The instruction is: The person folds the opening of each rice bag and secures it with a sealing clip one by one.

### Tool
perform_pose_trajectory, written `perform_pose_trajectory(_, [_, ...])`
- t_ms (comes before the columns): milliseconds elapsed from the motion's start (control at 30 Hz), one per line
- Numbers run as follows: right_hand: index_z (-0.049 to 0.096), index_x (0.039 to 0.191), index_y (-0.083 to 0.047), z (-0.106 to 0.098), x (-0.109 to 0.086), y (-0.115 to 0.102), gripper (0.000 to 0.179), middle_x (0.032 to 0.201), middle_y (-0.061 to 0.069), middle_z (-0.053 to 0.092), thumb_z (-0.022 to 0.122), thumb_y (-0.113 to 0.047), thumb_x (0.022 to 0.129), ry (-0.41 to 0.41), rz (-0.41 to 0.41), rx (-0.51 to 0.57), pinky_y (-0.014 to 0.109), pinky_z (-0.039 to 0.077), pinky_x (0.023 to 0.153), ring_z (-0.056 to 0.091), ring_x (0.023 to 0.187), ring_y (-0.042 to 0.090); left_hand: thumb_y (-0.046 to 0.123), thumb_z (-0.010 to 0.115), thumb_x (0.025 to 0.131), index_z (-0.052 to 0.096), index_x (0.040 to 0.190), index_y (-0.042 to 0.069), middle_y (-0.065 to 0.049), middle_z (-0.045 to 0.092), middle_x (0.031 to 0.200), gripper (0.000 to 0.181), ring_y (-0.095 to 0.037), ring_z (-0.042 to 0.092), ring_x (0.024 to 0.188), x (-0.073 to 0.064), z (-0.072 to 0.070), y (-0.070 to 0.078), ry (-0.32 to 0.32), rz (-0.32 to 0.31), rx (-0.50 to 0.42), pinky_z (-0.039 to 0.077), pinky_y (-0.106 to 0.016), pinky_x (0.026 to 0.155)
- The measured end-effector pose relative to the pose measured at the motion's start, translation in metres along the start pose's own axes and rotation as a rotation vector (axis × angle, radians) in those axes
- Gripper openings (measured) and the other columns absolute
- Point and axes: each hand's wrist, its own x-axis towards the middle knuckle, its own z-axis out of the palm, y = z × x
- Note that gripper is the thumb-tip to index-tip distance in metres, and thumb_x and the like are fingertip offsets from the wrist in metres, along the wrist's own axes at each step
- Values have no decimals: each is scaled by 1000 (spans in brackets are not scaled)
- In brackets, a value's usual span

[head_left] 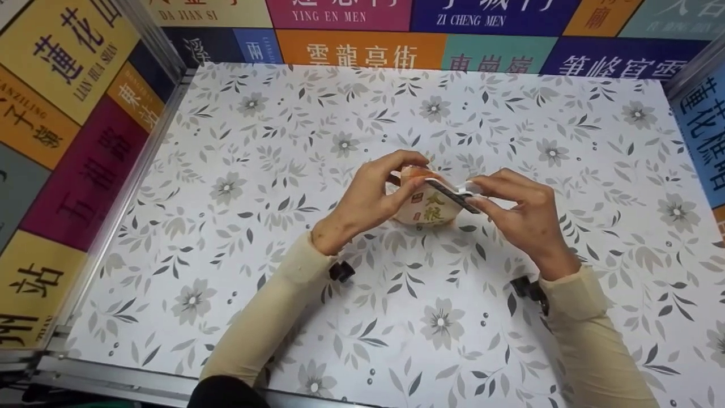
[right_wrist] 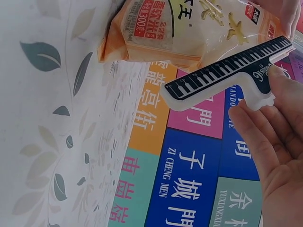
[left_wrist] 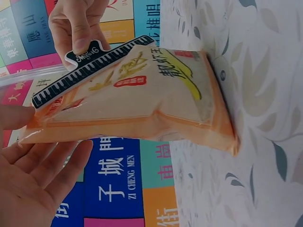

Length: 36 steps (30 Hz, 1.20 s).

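A clear and orange plastic bag of rice (head_left: 416, 212) stands upright on the table, with yellow and red print on its front. My left hand (head_left: 365, 192) holds its top edge between thumb and fingers; the left wrist view has the thumb (left_wrist: 16, 117) at the top corner. With thumb and fingertips, my right hand (head_left: 524, 212) pinches the tab of a black-and-white bag clip (head_left: 453, 196). The clip (left_wrist: 94, 71) bears a piano-key pattern and slants across the upper part of the bag. In the right wrist view the clip's far end (right_wrist: 177, 92) sticks out past the bag.
A floral cloth (head_left: 317, 306) covers the table. Colourful panels (head_left: 362, 51) with printed characters stand along the back and the sides. A small black camera mount (head_left: 342, 272) is at the left wrist, and another (head_left: 527, 288) at the right.
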Motion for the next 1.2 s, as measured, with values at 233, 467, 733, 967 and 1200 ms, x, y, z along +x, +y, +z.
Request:
perform_pose_trajectory(233, [82,106,-1,-1,0,-1,38,91,10,78,87,14,72,11,7,-11,15,60,84,75,92,0,21,73,99,72,112,4,-8,77,107,22,-17,72,100,-3,1,-4,17,-45,-46,61,-20,81])
perform_pose_trajectory(467, [81,106,1,-1,-1,-2,38,90,15,78,85,17,72,15,3,26,15,60,83,74,91,-3,15,76,96,79,106,3,-10,80,101,16,-20,77,92,-6,4,-9,65,-4,-87,63,-22,77])
perform_pose_trajectory(733, [81,105,1,0,-1,-2,36,89,15,78,86,16,72,20,-3,23,14,60,82,75,89,-2,12,76,95,81,102,1,-12,80,96,14,-23,78,88,-7,5,-9,108,19,-85,65,-25,76])
perform_pose_trajectory(967, [81,105,2,2,1,-2,36,90,17,78,85,16,73,13,-6,31,15,60,83,75,91,-1,12,75,96,81,104,2,-12,80,96,14,-22,78,88,-7,5,-10,123,23,-70,64,-22,75])
perform_pose_trajectory(1200, [81,106,1,2,2,-4,36,90,15,78,85,16,73,17,8,35,16,61,82,76,90,0,11,75,96,81,103,2,-12,81,97,13,-22,78,89,-8,6,-10,120,10,-84,64,-21,76])
